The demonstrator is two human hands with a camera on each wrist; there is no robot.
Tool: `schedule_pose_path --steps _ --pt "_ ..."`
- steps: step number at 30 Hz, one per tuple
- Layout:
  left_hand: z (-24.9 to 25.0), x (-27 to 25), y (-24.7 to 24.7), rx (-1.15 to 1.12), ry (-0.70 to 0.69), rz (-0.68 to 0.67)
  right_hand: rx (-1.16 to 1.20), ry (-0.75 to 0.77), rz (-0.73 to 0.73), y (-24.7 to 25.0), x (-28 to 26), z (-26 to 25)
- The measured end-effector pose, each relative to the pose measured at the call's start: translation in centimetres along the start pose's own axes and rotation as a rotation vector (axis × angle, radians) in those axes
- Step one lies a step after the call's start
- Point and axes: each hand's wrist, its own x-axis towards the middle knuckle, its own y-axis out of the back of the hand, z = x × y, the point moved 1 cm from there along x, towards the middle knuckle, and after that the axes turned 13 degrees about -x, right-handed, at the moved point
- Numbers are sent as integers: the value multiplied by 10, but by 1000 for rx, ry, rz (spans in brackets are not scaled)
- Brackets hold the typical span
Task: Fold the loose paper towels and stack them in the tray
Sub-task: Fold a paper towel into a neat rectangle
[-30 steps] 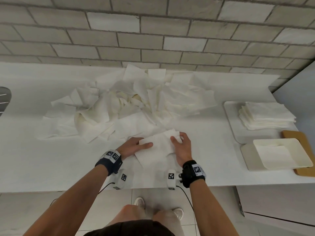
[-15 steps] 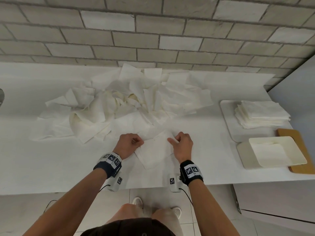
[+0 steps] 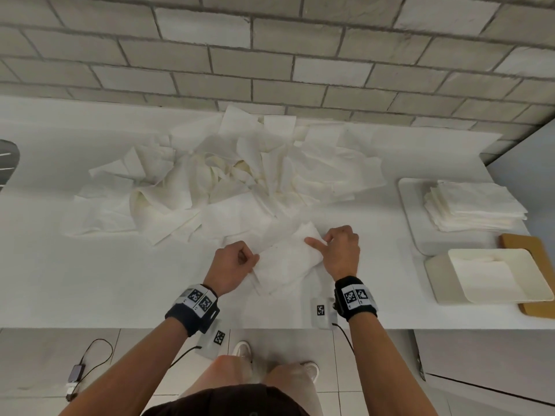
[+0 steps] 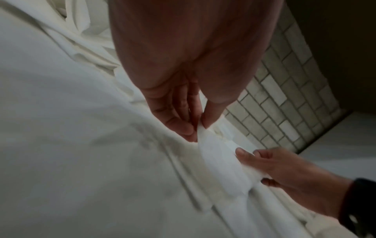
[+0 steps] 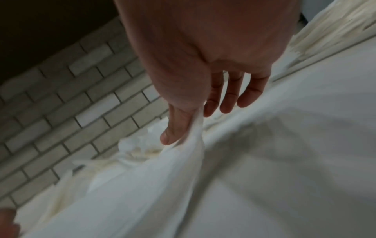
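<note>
One white paper towel (image 3: 285,259) hangs slightly lifted between both hands near the counter's front edge. My left hand (image 3: 237,262) pinches its left edge between thumb and fingers; the pinch on the towel (image 4: 215,154) shows in the left wrist view under my left hand (image 4: 195,125). My right hand (image 3: 336,250) holds the right edge, thumb lying on top. In the right wrist view my right hand (image 5: 183,128) pinches the towel (image 5: 152,185), the other fingers loose. A big heap of loose towels (image 3: 234,181) lies behind. A stack of folded towels (image 3: 474,205) sits on the white tray (image 3: 411,205) at right.
A cream square dish (image 3: 495,277) stands on a wooden board (image 3: 537,250) in front of the tray. The brick wall (image 3: 270,55) backs the counter. A dark object (image 3: 7,160) pokes in at the far left edge. Floor and my shoes show below the counter edge.
Both hands went from pressing the towel flat to pinching its side edges; the left fingers curled up. The towel now rises off the counter between the hands.
</note>
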Motion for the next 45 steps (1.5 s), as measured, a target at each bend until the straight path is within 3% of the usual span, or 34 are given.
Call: schedule_pose_path --steps 2,4,6,9,11,17,25,29,36,42,45 --pt "-4 -3 -7 -31 30 -1 -109 -15 -78 -10 -5 2" --pt "-2 -9 -12 -72 39 16 -179 6 -2 -8 -14 2" --pt "10 -16 -13 -100 -43 0 -109 234 81 8 -19 -7" --pt "40 -31 -16 -176 -174 -169 -71 664 -331 38 -21 -41" --pt "53 -38 -15 -183 -233 -224 -99 771 -492 50 -14 -53" --pt "36 -51 -12 -202 -123 -45 79 597 -618 94 24 -28" --pt "-9 -36 -47 145 70 89 -146 604 -459 24 56 -38" --pt "-12 -31 -60 264 124 82 -338 709 -428 8 59 -42" --pt "-5 -27 -72 457 59 130 -528 793 -442 0 57 -43" --pt "-5 -27 -68 439 -43 160 -408 800 -258 5 39 -29" --pt "-6 -27 -64 419 -98 197 -315 901 -328 5 22 -32"
